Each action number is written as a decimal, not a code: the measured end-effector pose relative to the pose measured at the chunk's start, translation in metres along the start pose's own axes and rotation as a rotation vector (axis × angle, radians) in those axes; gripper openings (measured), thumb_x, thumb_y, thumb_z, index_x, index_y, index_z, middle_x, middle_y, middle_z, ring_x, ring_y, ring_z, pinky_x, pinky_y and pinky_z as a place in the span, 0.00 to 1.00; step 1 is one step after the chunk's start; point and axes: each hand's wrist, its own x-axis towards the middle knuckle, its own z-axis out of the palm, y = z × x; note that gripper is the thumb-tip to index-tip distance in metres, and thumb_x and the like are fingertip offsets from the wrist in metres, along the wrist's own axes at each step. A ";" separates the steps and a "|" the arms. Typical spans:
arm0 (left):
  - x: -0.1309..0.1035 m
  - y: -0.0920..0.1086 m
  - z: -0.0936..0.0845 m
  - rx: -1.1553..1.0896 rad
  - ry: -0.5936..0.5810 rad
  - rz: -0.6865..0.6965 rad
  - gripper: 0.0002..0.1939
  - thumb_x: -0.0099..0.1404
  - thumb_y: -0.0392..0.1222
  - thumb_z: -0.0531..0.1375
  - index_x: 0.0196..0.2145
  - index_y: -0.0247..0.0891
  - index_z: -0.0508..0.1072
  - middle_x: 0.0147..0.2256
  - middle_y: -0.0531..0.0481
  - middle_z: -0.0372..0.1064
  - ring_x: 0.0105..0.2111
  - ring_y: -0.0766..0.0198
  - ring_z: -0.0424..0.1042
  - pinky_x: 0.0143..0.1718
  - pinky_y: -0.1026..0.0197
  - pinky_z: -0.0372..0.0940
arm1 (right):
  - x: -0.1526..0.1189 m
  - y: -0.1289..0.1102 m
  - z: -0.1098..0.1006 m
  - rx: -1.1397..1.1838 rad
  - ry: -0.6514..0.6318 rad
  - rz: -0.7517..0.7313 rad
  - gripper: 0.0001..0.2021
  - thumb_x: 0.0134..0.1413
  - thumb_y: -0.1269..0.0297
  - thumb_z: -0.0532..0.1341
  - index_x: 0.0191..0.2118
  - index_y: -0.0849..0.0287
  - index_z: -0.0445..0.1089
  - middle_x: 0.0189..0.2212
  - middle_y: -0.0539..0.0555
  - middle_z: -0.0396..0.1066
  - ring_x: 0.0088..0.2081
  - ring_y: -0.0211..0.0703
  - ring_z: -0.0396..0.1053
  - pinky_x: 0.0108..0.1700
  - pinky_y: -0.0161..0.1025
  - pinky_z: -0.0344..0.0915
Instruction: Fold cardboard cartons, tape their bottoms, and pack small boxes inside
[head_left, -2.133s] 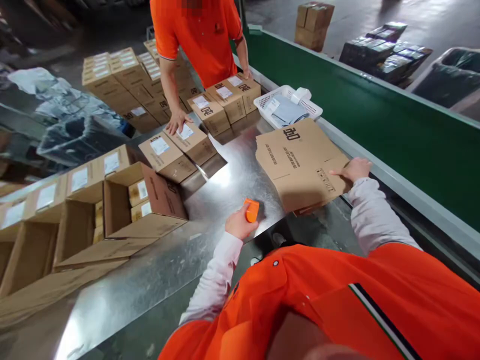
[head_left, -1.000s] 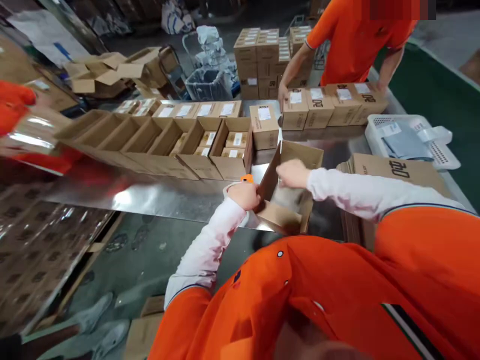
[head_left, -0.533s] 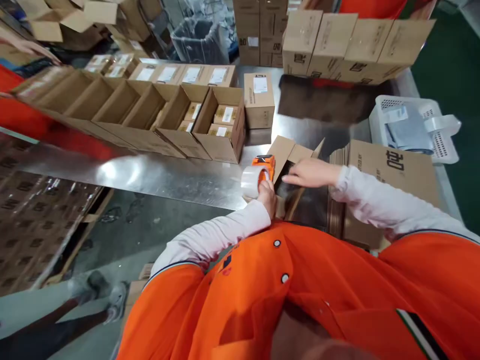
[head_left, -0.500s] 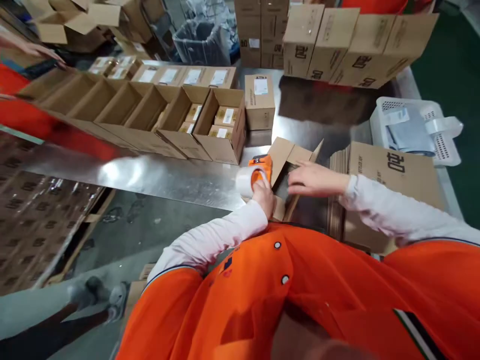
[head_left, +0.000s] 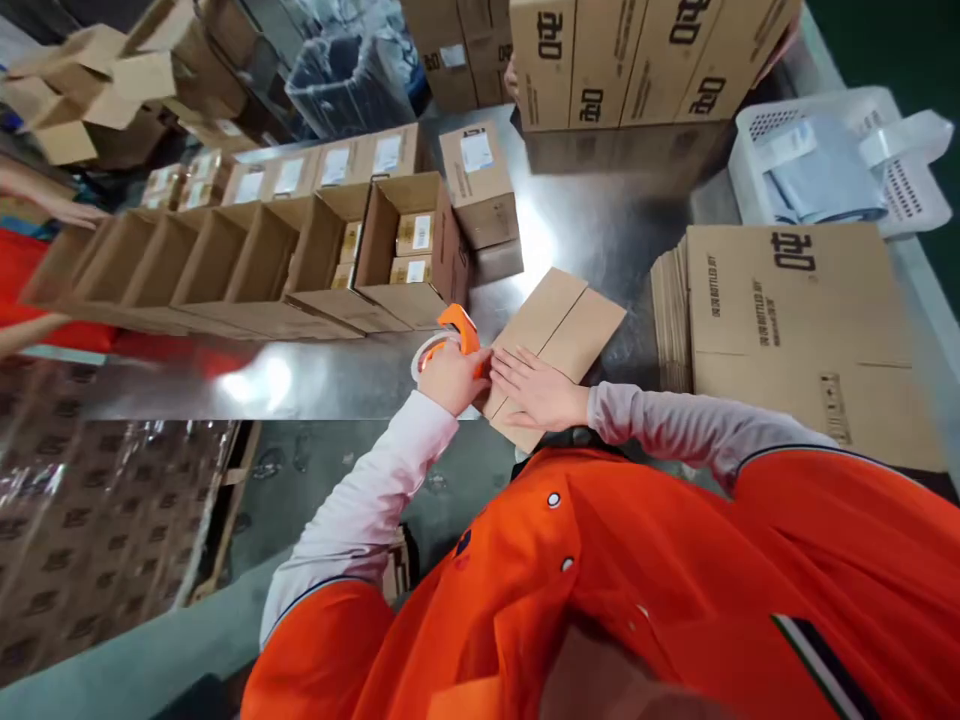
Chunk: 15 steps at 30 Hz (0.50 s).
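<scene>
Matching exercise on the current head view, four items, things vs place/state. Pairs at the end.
1. Tape dispenser
2. Right hand
3. Perforated basket
4. Carton blanks

A. Holds something pale blue
B. Piled flat, black print on top
C. Gripped in the left hand
D. Palm down on the folded flaps

Pairs: 1-C, 2-D, 3-A, 4-B

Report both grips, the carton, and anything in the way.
Left grip closed on tape gun. Right grip flat on carton, hiding part of its seam. Flaps folded down. Open boxes nearby, left.
</scene>
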 end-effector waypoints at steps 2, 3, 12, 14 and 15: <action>-0.001 -0.005 -0.007 0.014 0.000 0.005 0.39 0.67 0.55 0.68 0.72 0.48 0.68 0.56 0.35 0.71 0.55 0.43 0.76 0.56 0.50 0.69 | -0.002 -0.003 0.000 0.015 0.009 0.014 0.52 0.67 0.33 0.53 0.74 0.83 0.56 0.75 0.79 0.47 0.78 0.72 0.41 0.77 0.67 0.40; 0.000 -0.008 -0.013 0.016 -0.004 0.006 0.43 0.64 0.58 0.70 0.72 0.47 0.67 0.56 0.35 0.72 0.54 0.43 0.76 0.55 0.51 0.70 | -0.002 -0.006 -0.001 0.022 0.023 0.011 0.57 0.63 0.28 0.55 0.74 0.83 0.56 0.75 0.79 0.47 0.78 0.73 0.41 0.77 0.68 0.39; 0.065 0.022 -0.103 0.174 0.014 0.061 0.40 0.64 0.59 0.69 0.70 0.45 0.71 0.57 0.36 0.73 0.55 0.38 0.76 0.56 0.46 0.69 | 0.013 -0.031 -0.018 0.099 -0.066 0.175 0.62 0.51 0.28 0.63 0.76 0.78 0.55 0.76 0.76 0.44 0.78 0.78 0.39 0.78 0.70 0.34; 0.082 0.033 -0.115 0.203 -0.005 0.097 0.41 0.62 0.57 0.71 0.69 0.44 0.71 0.58 0.36 0.73 0.56 0.37 0.75 0.57 0.46 0.68 | 0.017 -0.030 -0.017 0.143 -0.036 0.201 0.60 0.54 0.30 0.63 0.76 0.78 0.55 0.76 0.77 0.42 0.78 0.78 0.36 0.78 0.71 0.33; 0.087 0.038 -0.120 0.218 -0.022 0.107 0.42 0.61 0.56 0.72 0.69 0.43 0.71 0.58 0.36 0.73 0.57 0.37 0.74 0.58 0.46 0.68 | 0.018 -0.028 -0.016 0.160 -0.024 0.213 0.60 0.54 0.30 0.63 0.76 0.79 0.55 0.76 0.77 0.42 0.78 0.79 0.35 0.78 0.72 0.32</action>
